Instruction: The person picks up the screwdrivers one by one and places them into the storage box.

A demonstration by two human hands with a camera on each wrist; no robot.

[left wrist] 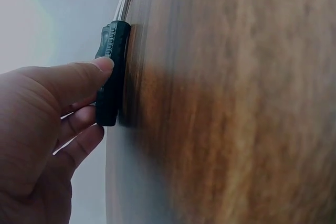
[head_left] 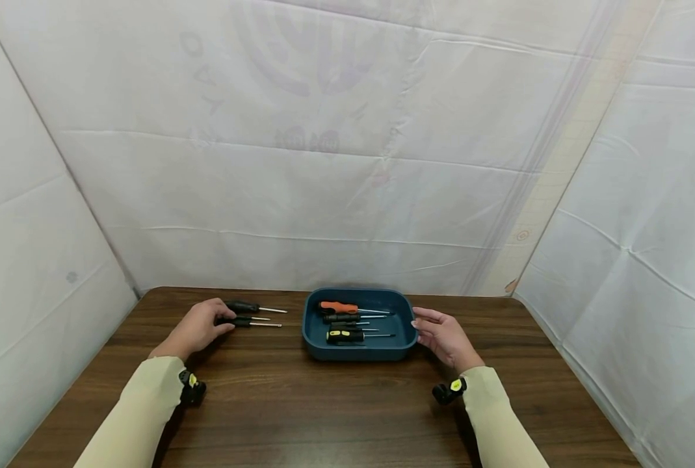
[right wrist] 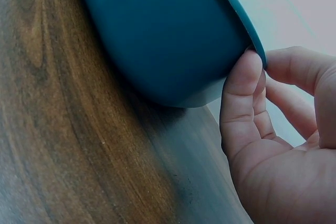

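At the left side of the bench (head_left: 324, 403), the left hand (head_left: 197, 328) has its grip closing on a black-handled screwdriver (head_left: 248, 321), the thumb (left wrist: 79, 77) pressed to the handle and the fingers curled behind it, so it looks like the pick-up step is in hand; the tool lies flat, not yet lifted. Just behind it lies a 2nd black-handled screwdriver (head_left: 253, 307), both shafts pointing right. The right hand (head_left: 443, 338) steadies the blue tray (head_left: 402, 344), its grip loose, fingertips (right wrist: 247, 69) touching the rim, fingers relaxed rather than clamped. Inside the tray lie 4 screwdrivers: an orange-handled one (head_left: 338, 307) at the back, 2 dark ones in the middle, and a yellow-and-black one (head_left: 347, 336) nearest. The next move, as I judge it, calls for a firm pinch and a clean lift. The handle looks ribbed, dark and slim.
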